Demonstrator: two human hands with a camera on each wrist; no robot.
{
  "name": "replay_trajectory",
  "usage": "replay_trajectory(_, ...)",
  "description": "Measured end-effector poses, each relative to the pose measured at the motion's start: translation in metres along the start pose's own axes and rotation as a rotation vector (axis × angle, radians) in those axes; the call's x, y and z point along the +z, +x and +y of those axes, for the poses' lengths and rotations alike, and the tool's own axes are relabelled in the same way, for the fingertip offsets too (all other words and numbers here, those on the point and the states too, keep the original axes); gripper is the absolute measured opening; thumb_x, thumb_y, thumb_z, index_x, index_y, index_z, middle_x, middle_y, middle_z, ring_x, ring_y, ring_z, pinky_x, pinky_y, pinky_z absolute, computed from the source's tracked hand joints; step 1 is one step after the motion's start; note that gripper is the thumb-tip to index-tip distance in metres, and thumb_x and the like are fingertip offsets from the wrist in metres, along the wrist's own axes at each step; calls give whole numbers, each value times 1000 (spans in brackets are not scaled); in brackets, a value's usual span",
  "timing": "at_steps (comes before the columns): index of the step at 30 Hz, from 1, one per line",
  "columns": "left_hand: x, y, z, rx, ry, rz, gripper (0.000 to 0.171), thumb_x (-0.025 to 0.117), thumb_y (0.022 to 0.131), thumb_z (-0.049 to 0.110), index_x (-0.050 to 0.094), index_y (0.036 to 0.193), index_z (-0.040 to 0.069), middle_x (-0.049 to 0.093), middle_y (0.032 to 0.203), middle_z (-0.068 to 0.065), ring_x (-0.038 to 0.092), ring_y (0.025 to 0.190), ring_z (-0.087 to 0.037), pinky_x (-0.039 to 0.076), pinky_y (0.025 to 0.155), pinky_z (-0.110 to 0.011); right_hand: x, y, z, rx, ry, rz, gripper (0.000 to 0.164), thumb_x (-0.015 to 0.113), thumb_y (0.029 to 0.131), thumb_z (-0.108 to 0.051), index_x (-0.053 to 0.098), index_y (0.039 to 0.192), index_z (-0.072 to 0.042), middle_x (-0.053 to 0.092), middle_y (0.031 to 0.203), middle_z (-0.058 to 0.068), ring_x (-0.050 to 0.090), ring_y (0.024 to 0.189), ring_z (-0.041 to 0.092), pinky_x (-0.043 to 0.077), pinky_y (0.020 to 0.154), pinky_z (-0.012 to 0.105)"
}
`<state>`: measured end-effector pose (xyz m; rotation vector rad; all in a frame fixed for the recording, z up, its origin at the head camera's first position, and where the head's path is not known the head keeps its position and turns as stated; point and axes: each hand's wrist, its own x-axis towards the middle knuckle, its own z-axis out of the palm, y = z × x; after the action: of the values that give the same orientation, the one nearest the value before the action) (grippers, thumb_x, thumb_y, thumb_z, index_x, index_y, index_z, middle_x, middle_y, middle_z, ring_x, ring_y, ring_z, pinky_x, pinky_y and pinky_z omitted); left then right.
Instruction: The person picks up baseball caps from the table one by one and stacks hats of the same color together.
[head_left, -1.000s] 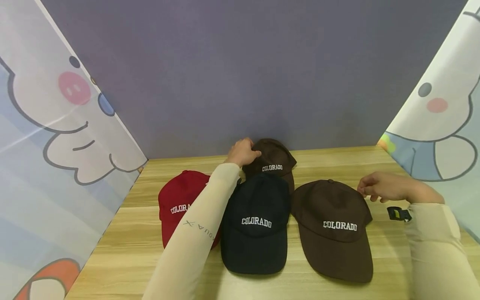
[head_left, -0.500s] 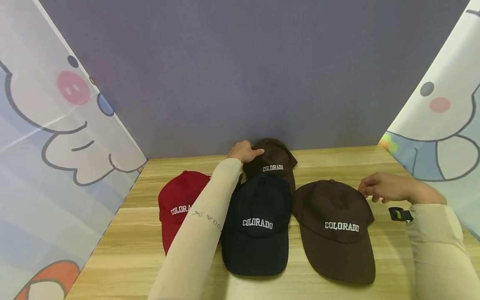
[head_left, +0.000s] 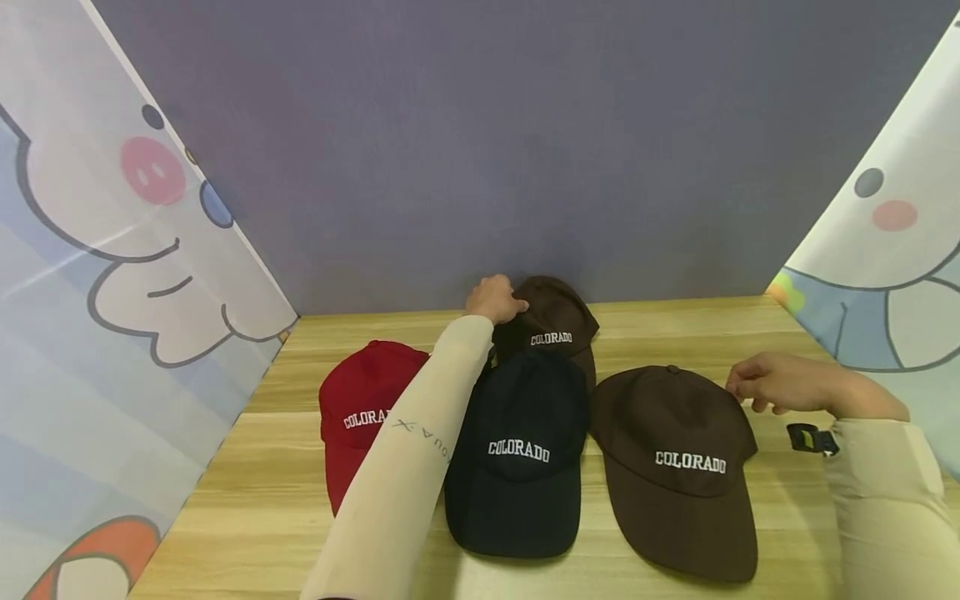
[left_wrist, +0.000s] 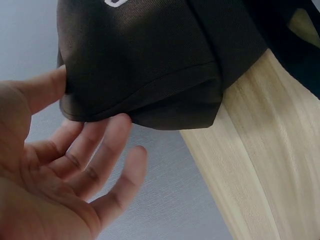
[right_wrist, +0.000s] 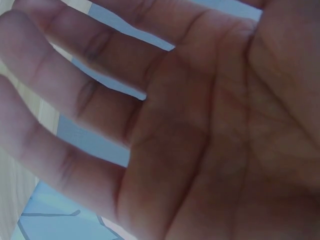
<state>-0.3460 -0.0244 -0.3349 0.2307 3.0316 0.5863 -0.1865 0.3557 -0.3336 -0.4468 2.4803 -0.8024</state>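
Observation:
At the back of the table, my left hand [head_left: 495, 298] pinches the left side of a small brown baseball cap [head_left: 558, 310]. In the left wrist view the thumb [left_wrist: 47, 90] lies on the crown, with the fingertips [left_wrist: 120, 120] along the edge opposite. A black cap [head_left: 517, 467] overlaps the front of that cap. Further right lies a bigger brown cap [head_left: 671, 442], visor toward me. My right hand [head_left: 802, 385] hovers with loosely bent fingers right by its upper right edge; the palm [right_wrist: 200, 140] holds nothing in the right wrist view. All caps read COLORADO.
A red cap [head_left: 367, 400] lies at left, partly hidden behind my left sleeve [head_left: 420, 442]. Beside the right wrist is a small black strap or buckle [head_left: 810, 437]. A grey panel [head_left: 525, 150] rises behind the table [head_left: 240, 500], with cartoon-printed sheets on both sides.
The left hand stays at the small brown cap, its fingers shifting slightly. Everything drifts a little to the right in view as the head camera moves; the caps keep their arrangement.

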Motion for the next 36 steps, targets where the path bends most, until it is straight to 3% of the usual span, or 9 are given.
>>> replay_trajectory(7,0,3,-4,28,-29,98,25,60,86,37,59,74,16,53,75,3,51,71,-16,40,65,-30,0,2,-2,-37,-67,30,11,48,93,-17,56,96,-11,49,80,3,47,70,16,41,60,33)
replay_trajectory(14,-6,-1,-12,62,-171,223,18,63,84,37,64,85,20,58,91,6,54,85,-15,40,76,-31,-1,10,1,-126,-139,72,6,50,91,-15,52,86,-13,48,73,1,45,63,11,38,56,30)
replay_trajectory(19,-11,-5,-13,107,-222,281,17,62,84,39,61,84,22,56,82,9,52,78,-11,37,79,-32,-1,12,4,-146,-116,73,8,49,91,-11,50,83,-12,43,68,-1,40,57,9,35,51,29)
replay_trajectory(30,-19,-9,-13,147,-297,387,17,64,82,40,59,80,24,55,78,10,51,72,-11,37,68,-29,-1,16,1,-123,-28,40,6,47,89,-5,50,85,-9,41,70,1,39,59,10,36,53,29)
replay_trajectory(36,-27,-14,-10,189,-355,484,19,64,81,42,57,79,25,55,73,11,49,71,-11,36,67,-29,0,17,0,-110,-18,29,4,49,89,-8,50,85,-8,43,70,1,41,59,12,36,53,29)
